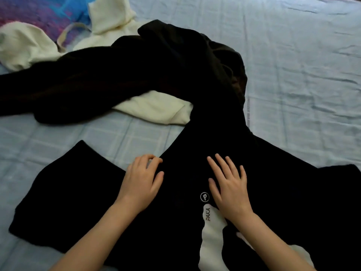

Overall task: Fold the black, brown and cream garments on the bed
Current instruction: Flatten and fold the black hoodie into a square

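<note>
A black garment (273, 182) with a white print and the word PAKA lies spread flat on the bed in front of me. My left hand (141, 182) rests on it near the left sleeve, fingers curled at the cloth's edge. My right hand (227, 184) lies flat on its chest with the fingers spread. Behind it a dark brown garment (117, 75) lies crumpled across the bed. A cream garment (154, 108) shows from under the brown one and also lies bunched at the far left.
The bed is covered with a light blue sheet (302, 75), bare on the right side. A colourful blue and pink cloth (39, 12) lies at the far left corner behind the cream garment.
</note>
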Action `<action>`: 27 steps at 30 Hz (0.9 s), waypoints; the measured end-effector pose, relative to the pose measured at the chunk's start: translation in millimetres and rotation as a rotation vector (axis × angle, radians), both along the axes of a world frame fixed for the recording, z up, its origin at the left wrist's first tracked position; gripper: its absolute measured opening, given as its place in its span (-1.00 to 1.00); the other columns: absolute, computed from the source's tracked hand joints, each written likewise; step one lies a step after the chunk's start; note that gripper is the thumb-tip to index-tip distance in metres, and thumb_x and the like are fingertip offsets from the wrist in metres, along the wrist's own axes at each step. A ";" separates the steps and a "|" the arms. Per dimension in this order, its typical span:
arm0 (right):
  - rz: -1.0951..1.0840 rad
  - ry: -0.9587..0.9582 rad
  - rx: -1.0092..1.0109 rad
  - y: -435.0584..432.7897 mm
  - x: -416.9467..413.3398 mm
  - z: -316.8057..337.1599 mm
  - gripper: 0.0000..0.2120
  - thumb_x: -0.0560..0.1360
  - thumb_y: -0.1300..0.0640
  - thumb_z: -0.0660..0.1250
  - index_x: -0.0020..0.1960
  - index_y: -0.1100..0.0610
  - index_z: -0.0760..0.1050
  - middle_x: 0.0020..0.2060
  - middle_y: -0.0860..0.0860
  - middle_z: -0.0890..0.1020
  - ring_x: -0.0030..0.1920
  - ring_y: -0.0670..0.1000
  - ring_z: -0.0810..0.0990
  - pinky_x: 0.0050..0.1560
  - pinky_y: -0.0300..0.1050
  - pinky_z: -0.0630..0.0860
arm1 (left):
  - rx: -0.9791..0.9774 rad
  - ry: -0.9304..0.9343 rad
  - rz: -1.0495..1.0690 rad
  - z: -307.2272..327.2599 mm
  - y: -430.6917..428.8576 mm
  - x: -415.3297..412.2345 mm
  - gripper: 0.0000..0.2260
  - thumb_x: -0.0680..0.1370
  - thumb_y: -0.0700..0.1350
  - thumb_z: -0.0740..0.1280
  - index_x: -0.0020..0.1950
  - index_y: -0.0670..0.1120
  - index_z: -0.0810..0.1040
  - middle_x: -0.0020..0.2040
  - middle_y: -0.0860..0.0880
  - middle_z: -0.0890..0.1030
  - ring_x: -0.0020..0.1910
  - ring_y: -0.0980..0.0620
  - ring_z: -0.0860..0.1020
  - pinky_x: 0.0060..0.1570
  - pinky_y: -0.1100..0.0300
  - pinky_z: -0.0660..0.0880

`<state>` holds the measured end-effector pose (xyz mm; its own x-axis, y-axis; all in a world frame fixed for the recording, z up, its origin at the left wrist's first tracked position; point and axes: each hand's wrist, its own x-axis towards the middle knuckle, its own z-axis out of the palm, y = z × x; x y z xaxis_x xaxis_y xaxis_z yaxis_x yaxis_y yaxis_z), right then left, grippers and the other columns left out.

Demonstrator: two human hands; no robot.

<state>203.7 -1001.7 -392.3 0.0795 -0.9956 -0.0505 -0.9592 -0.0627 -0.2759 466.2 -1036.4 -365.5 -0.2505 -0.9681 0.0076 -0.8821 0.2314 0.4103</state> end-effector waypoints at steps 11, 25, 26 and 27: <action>-0.065 -0.310 -0.244 -212.9 -33.9 77.1 -0.36 0.56 -0.03 0.32 0.57 -0.01 0.17 0.53 0.09 0.25 0.50 0.12 0.24 0.45 0.11 0.25 | 0.062 0.662 0.243 38.1 -163.9 -126.3 -0.51 0.55 -0.14 0.37 0.47 -0.08 0.36 0.38 -0.04 0.41 0.32 0.06 0.41 0.34 0.26 0.30; 0.549 -0.298 -0.162 -103.9 -38.6 80.1 -0.54 0.41 0.33 0.48 0.28 0.15 0.54 0.05 0.05 0.54 0.01 0.08 0.53 0.02 -0.12 0.52 | 0.293 1.158 0.507 95.7 -220.6 -108.9 -0.15 0.38 0.10 0.54 0.54 0.01 0.17 0.40 -0.15 0.39 0.25 -0.02 0.50 0.08 0.13 0.58; 0.616 -0.209 -0.140 -86.8 -41.6 73.9 -0.52 0.36 0.32 0.50 0.26 0.14 0.55 0.03 0.05 0.55 -0.03 0.07 0.54 -0.04 -0.12 0.55 | 0.325 1.052 0.494 93.8 -219.9 -107.2 -0.13 0.38 0.07 0.55 0.55 0.02 0.15 0.42 -0.17 0.36 0.25 -0.03 0.49 0.05 0.12 0.60; 0.643 -0.155 -0.119 -71.3 -43.1 67.7 -0.51 0.34 0.31 0.53 0.25 0.13 0.57 0.01 0.04 0.56 -0.08 0.06 0.55 -0.11 -0.13 0.56 | 0.370 0.902 0.451 88.3 -215.2 -107.9 -0.11 0.36 0.07 0.56 0.55 0.01 0.14 0.42 -0.17 0.35 0.27 -0.05 0.48 0.10 0.09 0.58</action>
<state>160.6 -1073.1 -324.6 0.6562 -0.7456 0.1163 -0.6707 -0.6469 -0.3630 358.3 -1251.5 -277.1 0.0819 -0.9500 -0.3014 -0.1916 -0.3118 0.9306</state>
